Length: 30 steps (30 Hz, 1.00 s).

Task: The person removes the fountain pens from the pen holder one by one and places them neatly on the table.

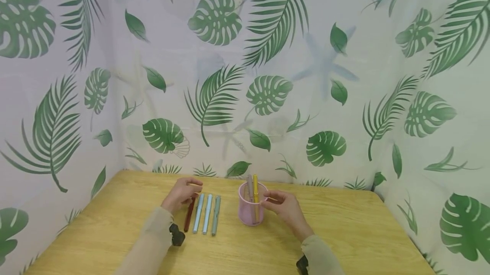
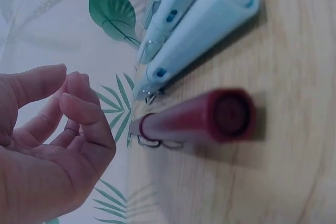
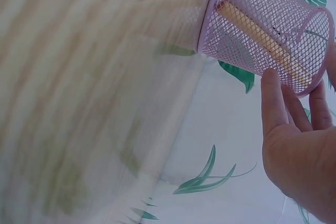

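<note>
In the head view my left hand is over the far end of a dark red pen. Its fingers are loosely bent and hold nothing; the left wrist view shows a gap between them and the pen. Two light blue pens and a grey-green pen lie beside the red one in a row. My right hand holds the pink mesh pen cup at its rim, thumb against the mesh. A yellow pen and a grey pen stand inside the cup.
Everything rests on a wood-grain table. A white cloth with green leaf prints hangs behind the table's far edge and along both sides.
</note>
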### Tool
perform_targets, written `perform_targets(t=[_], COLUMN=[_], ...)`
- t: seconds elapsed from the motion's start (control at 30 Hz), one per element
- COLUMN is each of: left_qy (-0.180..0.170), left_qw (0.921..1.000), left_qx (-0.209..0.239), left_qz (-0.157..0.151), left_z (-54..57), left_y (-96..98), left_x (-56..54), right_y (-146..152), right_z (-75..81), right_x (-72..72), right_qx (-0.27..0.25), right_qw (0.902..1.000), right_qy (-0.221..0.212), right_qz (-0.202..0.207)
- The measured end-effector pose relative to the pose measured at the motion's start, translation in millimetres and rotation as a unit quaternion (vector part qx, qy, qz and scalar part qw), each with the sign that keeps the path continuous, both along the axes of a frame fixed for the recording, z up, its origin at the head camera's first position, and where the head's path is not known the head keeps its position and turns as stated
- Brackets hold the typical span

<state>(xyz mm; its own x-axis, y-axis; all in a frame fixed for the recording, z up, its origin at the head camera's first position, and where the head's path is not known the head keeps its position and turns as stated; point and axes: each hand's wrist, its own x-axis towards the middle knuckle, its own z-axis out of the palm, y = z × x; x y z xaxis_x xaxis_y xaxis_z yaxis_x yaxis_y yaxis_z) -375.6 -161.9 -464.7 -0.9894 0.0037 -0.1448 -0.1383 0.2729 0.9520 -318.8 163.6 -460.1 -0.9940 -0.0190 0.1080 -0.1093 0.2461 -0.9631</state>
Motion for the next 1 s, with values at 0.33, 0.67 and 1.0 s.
perform_targets(t=[0.33, 0.67, 1.0], left_qy=[0.023, 0.054, 0.055], left_qw=[0.9993, 0.9982, 0.9979], left_qx=[0.03, 0.025, 0.021], left_qz=[0.0, -0.001, -0.026], left_z=[-2.8, -0.4, -1.7], left_y=[17.9, 35.8, 49.0], left_x=[4.6, 9.3, 11.5], right_y=[0, 1, 0], right_z=[-1.7, -2.1, 0.1], right_x=[0.4, 0.9, 1.6], right_qx=[0.008, 0.01, 0.006], right_qw=[1.0, 0.9999, 1.0], right_qy=[0.0, 0.008, 0.003], right_qz=[-0.001, -0.002, -0.004])
